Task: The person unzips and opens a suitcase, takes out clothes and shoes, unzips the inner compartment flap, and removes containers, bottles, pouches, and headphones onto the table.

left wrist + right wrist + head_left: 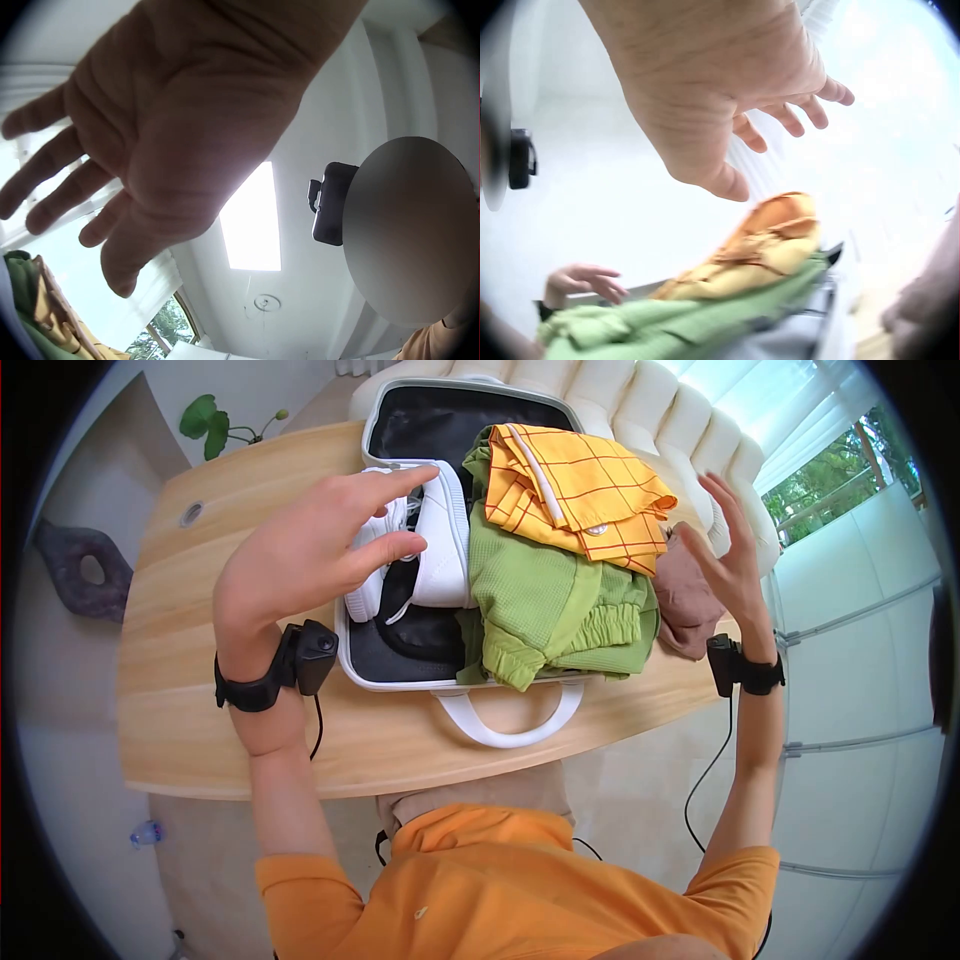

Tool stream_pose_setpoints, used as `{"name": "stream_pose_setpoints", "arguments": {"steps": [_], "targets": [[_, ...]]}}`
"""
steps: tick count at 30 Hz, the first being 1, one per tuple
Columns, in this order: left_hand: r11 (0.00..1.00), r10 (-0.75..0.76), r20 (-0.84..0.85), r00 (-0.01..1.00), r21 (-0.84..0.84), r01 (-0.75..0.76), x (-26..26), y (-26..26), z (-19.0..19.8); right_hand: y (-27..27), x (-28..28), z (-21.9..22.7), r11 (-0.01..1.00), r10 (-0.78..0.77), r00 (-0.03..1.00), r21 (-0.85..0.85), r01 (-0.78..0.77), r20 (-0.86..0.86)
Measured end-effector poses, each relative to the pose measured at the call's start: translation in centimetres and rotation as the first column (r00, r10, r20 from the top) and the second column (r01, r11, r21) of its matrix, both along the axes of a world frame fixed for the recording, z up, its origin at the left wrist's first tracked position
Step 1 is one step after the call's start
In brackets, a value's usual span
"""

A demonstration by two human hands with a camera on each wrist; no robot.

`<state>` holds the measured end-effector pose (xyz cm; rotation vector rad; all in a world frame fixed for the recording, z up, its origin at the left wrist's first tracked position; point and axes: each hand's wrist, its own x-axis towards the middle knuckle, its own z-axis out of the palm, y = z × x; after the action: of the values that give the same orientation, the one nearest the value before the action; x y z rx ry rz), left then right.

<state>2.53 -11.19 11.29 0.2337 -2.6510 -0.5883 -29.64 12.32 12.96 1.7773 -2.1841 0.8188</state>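
An open white-rimmed bag (372,662) lies on a wooden table (170,690). White sneakers (440,540) fill its left side. Folded green clothes (545,600) fill the right, with a yellow checked garment (580,485) on top. My left hand (310,550) hovers over the sneakers with fingers straight and holds nothing; the left wrist view shows its bare palm (172,127). My right hand (725,555) is raised at the bag's right side, fingers spread and empty, above the yellow garment (757,251) and green clothes (667,322) in the right wrist view.
A brownish cloth (690,600) lies on the table right of the bag. The bag's white handle (505,725) hangs toward me. A white sofa (660,430) stands behind the table, a plant (210,420) at far left, a window at right.
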Motion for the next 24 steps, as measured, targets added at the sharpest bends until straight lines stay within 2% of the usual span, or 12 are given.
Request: {"name": "stream_pose_setpoints", "arguments": {"steps": [2, 4, 7, 10, 12, 14, 16, 18, 20, 21, 23, 24], "targets": [[0.999, -0.017, -0.039, 0.999, -0.036, 0.016, 0.0, 0.2, 0.3, -1.7, 5.8, 1.7, 0.953, 0.261, 0.965, 0.151, -0.262, 0.027], [1.0, -0.003, 0.021, 1.0, 0.001, 0.003, 0.1, 0.6, 1.2, -2.6, 10.1, 1.3, 0.838, 0.324, 0.928, 0.511, -0.191, -0.185], [1.0, -0.021, -0.057, 0.998, 0.011, 0.022, 0.5, 0.3, 1.1, -4.4, 10.6, -2.3, 0.845, 0.352, 0.904, 0.498, -0.195, -0.242], [0.999, 0.035, -0.099, 0.995, -0.02, -0.037, 1.1, -0.4, 0.6, -4.5, 8.7, -2.5, 0.839, 0.399, 0.896, 0.473, -0.27, -0.196], [0.997, 0.057, -0.108, 0.992, -0.051, -0.063, 1.5, -0.8, 0.3, -4.2, 7.7, -1.8, 0.941, 0.246, 0.966, 0.22, -0.257, 0.076], [0.994, 0.077, -0.102, 0.992, -0.072, -0.084, 1.6, -0.8, 0.6, -4.0, 5.5, -0.6, 0.993, 0.115, 0.983, -0.017, -0.114, 0.144], [0.994, 0.079, -0.114, 0.99, -0.064, -0.087, 1.4, -1.1, 0.2, -3.3, 2.0, 0.3, 0.972, -0.094, 0.994, -0.209, 0.105, 0.06], [0.995, 0.079, -0.121, 0.99, -0.05, -0.085, 1.4, -1.2, -0.1, -2.5, -1.1, 1.0, 0.922, -0.202, 0.977, -0.323, 0.215, 0.076], [0.995, 0.07, -0.114, 0.991, -0.057, -0.077, 1.3, -1.2, -0.1, -1.2, -5.0, 0.2, 0.89, -0.265, 0.957, -0.353, 0.289, 0.116], [0.995, 0.068, -0.114, 0.991, -0.06, -0.075, 1.3, -1.3, -0.1, -0.5, -7.0, -0.6, 0.875, -0.4, 0.914, -0.272, 0.401, 0.061], [0.991, 0.095, -0.107, 0.99, -0.083, -0.104, 1.4, -1.3, -0.1, 0.3, -9.0, -3.2, 0.774, -0.633, 0.766, -0.086, 0.627, -0.117], [0.991, 0.094, -0.108, 0.99, -0.084, -0.103, 1.3, -1.3, -0.2, 0.9, -9.7, -4.4, 0.68, -0.71, 0.661, 0.009, 0.733, -0.241]]}}
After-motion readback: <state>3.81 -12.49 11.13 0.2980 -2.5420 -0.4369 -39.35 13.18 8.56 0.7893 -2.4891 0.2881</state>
